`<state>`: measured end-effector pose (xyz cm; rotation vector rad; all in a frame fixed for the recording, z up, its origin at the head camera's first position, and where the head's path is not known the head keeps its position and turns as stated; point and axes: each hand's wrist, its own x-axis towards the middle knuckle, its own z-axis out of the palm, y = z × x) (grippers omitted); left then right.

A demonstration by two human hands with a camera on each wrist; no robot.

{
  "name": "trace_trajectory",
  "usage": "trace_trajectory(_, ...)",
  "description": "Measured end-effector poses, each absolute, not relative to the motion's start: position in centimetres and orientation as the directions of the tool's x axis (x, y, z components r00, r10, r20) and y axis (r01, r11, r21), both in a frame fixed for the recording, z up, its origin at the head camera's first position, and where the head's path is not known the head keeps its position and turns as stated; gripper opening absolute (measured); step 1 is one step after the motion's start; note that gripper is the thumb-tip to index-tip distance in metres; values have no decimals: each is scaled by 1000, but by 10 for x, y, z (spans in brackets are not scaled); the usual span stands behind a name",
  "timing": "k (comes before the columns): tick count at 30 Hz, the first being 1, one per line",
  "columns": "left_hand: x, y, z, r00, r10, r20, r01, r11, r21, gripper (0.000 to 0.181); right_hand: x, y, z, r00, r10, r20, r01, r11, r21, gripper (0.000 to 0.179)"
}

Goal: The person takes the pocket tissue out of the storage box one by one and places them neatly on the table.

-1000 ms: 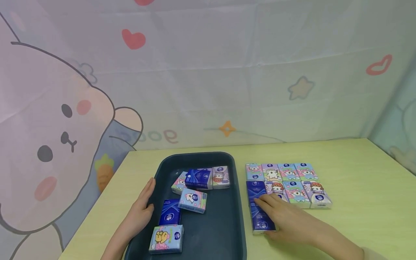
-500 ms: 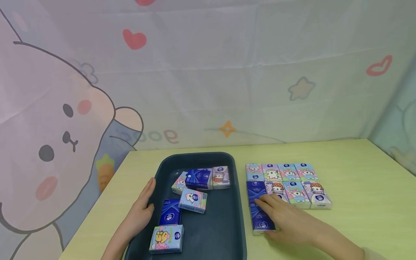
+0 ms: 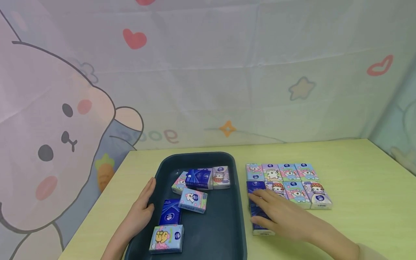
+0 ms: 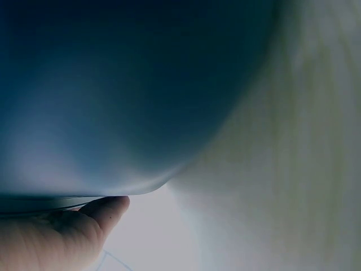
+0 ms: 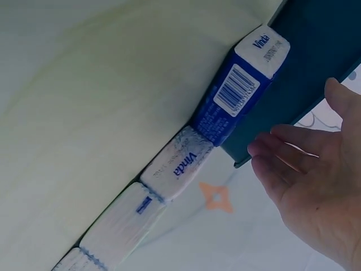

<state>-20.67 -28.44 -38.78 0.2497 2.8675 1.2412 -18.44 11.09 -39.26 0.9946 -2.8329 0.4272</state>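
My left hand (image 3: 140, 211) lies along the left side of a dark blue-green tray (image 3: 241, 216), fingers straight against its outer wall. In the left wrist view the thumb (image 4: 110, 214) touches the tray's rim. My right hand (image 3: 281, 216) is over two blue tissue packs, its fingers spread and loosely bent, gripping nothing. The far blue pack (image 3: 255, 185) borders the cartoon packs; the near blue pack (image 3: 262, 229) is partly hidden under the hand. In the right wrist view, the hand (image 5: 310, 169) is apart from the blue pack (image 5: 240, 84) with the barcode.
Several cartoon tissue packs (image 3: 296, 195) lie in two neat rows right of the tray, on the yellow table (image 3: 364, 173). Inside the tray are blue packs (image 3: 199, 178) and cartoon packs (image 3: 167, 238), scattered, some overlapping. A printed cloth (image 3: 208, 90) hangs behind the table.
My right hand has let go of the near blue pack, lifted slightly and shifted a little left, with its fingers spread wider. The left hand and tray have not moved.
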Motion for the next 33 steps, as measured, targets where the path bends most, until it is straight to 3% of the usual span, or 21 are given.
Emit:
trace_trajectory(17, -208, -284, -388, -989, 142, 45, 130, 679, 722, 69, -195, 86, -383, -736, -609, 296, -670, 718, -188, 66)
trace_trajectory(33, -208, -285, -388, -989, 141, 52, 135, 673, 727, 69, -223, 39, -385, -582, -698, 418, -778, 627, -36, 59)
